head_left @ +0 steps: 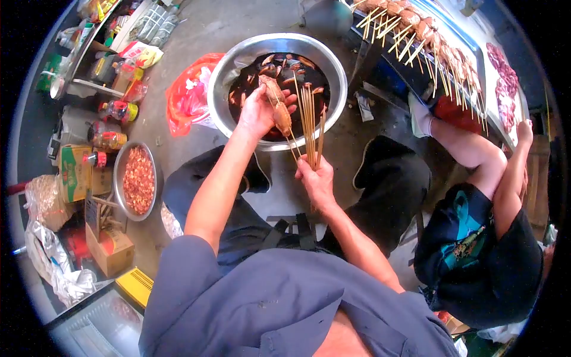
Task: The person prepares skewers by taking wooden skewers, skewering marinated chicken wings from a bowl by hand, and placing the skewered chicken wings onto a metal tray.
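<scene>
A wide metal basin (219, 113) on the floor holds dark liquid with pieces of brown meat floating in it. Over the basin, my left hand (257, 113) grips skewered brown meat (275, 98), its palm turned up and its fingers behind the meat. Two thin sticks run from the meat's lower end towards my right hand. A bundle of bamboo skewers (308, 122) stands upright in my right hand (316, 179), which is closed round their lower ends at the basin's near rim. The exact cut of the meat is unclear.
At upper right, a tray (479, 59) bears rows of meat skewers (416, 30). Beside it sits another person with a bare knee (476, 143). Left are a red plastic bag (190, 89), a bowl of reddish chopped food (138, 178), bottles (119, 110) and cardboard boxes (110, 247).
</scene>
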A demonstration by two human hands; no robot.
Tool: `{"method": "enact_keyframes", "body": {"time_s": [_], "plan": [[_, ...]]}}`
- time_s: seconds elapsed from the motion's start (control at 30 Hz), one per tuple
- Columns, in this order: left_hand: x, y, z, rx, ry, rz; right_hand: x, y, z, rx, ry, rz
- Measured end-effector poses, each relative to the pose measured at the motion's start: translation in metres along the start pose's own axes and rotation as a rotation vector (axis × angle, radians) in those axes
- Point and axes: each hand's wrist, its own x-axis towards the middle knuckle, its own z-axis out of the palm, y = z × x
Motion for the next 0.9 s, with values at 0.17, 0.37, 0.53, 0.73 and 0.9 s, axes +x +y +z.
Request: {"method": "enact_keyframes", "body": {"time_s": [0.17,0.37,0.53,0.73,0.9], "plan": [[0.001,-0.001,0.002,0.197,0.003,0.018,0.0,0.002,-0.003,0.023,0.004,-0.007],[0.004,0.003,0.005,0.202,0.19,0.126,0.0,0.001,-0.006,-0.09,0.015,0.024],[0.008,0.007,0.001,0.182,0.198,0.17,-0.002,-0.008,-0.005,-0.124,0.015,0.027],[0.006,0.008,0.002,0.198,0.179,0.189,-0.001,-0.012,-0.006,-0.114,-0.001,0.079],[0.007,0.005,0.004,0.279,0.149,0.183,-0.001,-0.008,-0.006,-0.096,0.006,0.077]]}}
